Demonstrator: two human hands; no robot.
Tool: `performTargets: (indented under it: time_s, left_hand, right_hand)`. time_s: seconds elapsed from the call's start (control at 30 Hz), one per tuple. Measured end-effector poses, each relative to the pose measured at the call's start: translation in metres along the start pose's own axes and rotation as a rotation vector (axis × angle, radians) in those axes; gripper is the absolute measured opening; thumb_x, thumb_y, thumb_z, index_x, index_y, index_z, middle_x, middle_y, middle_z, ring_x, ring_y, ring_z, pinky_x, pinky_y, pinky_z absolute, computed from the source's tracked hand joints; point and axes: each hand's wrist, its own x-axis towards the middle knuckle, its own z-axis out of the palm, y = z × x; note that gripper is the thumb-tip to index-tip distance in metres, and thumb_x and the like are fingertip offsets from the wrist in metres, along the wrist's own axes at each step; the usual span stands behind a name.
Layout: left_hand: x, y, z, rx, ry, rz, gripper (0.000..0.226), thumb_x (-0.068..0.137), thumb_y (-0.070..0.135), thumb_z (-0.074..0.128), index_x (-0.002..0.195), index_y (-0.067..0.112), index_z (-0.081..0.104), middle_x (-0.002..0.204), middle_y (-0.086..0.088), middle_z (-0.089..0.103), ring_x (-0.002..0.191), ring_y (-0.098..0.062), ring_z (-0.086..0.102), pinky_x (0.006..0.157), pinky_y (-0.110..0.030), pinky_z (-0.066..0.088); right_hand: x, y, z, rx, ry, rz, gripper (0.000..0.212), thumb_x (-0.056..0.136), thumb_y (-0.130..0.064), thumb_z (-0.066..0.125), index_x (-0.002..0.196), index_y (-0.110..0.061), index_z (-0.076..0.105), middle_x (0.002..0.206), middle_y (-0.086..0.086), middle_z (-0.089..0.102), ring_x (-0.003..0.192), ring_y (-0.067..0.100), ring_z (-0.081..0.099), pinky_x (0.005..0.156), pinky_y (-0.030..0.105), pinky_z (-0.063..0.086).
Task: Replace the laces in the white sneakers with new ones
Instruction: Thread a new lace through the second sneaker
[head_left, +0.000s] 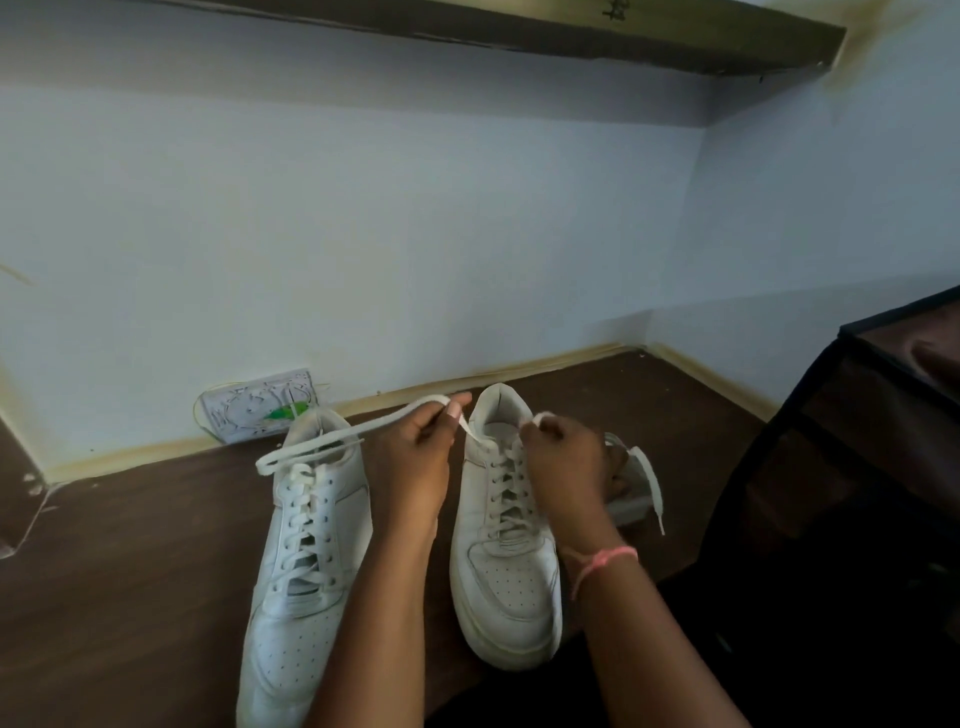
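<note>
Left hand (415, 457) and right hand (566, 457) each pinch one lace end (358, 428) of the right sneaker (506, 571) — grip tensioned, likely for tying.

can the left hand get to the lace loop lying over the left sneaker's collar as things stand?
Probably yes. The left hand already pinches that flat white lace near its upper end, and nothing lies over the loop on the left white leather sneaker; it would have to let go first.

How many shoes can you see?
2. One shoe lies on the left of the floor; the other shoe sits on the right, between the two arms.
</note>
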Motion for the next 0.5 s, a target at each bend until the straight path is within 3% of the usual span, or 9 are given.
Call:
performTargets:
  time_s: [0.1,0.2,0.3,0.4,0.43,0.5]
  left_hand:
    - [0.004,0.010,-0.003,0.014,-0.032,0.142,0.019,0.093,0.027,0.065,0.099,0.042,0.074,0.086,0.021,0.071,0.082,0.004,0.063,0.078,-0.025,0.048]
    - [0.008,0.012,-0.006,0.131,-0.016,0.280,0.017,0.090,0.035,0.066,0.104,0.041,0.074,0.103,0.014,0.065,0.098,-0.003,0.063,0.087,-0.024,0.049]
    - [0.011,0.014,-0.008,0.193,-0.081,0.357,0.019,0.091,0.028,0.067,0.108,0.034,0.074,0.101,0.012,0.056,0.100,-0.005,0.061,0.080,-0.013,0.046]
    - [0.013,0.013,-0.009,0.264,-0.181,0.368,0.017,0.093,0.029,0.063,0.103,0.041,0.068,0.104,0.019,0.056,0.103,0.000,0.058,0.081,-0.008,0.043]
    - [0.013,0.011,-0.009,0.269,-0.224,0.350,0.016,0.094,0.030,0.059,0.103,0.041,0.066,0.105,0.021,0.056,0.104,0.001,0.057,0.082,-0.008,0.042]
    - [0.012,0.007,-0.008,0.275,-0.315,0.301,0.016,0.096,0.042,0.051,0.101,0.039,0.066,0.105,0.022,0.057,0.107,-0.002,0.057,0.087,-0.013,0.043]
  right_hand:
    - [0.010,-0.026,0.001,0.208,-0.171,-0.030,0.012,0.087,-0.039,0.062,0.082,-0.032,0.070,0.088,0.001,0.070,0.094,0.030,0.066,0.086,0.052,0.055]
    - [0.010,-0.038,-0.003,-0.040,-0.343,-0.278,0.024,0.084,-0.036,0.051,0.100,-0.038,0.069,0.101,0.002,0.070,0.111,0.035,0.056,0.092,0.055,0.050]
    - [0.009,-0.039,-0.012,-0.294,-0.487,-0.458,0.025,0.095,-0.016,0.047,0.102,-0.025,0.069,0.103,0.004,0.064,0.109,0.032,0.052,0.094,0.048,0.046]
    - [0.003,-0.045,-0.025,-0.214,-0.524,-0.535,0.014,0.096,-0.018,0.057,0.097,-0.015,0.070,0.086,0.001,0.063,0.079,0.010,0.056,0.071,0.023,0.045]
    - [0.000,-0.046,-0.028,-0.206,-0.513,-0.544,0.015,0.096,-0.020,0.058,0.098,-0.013,0.071,0.083,0.000,0.063,0.072,0.006,0.054,0.066,0.020,0.044]
    - [-0.004,-0.038,-0.033,-0.195,-0.466,-0.530,0.017,0.096,-0.021,0.059,0.094,-0.008,0.070,0.081,0.007,0.066,0.070,0.008,0.055,0.065,0.025,0.045]
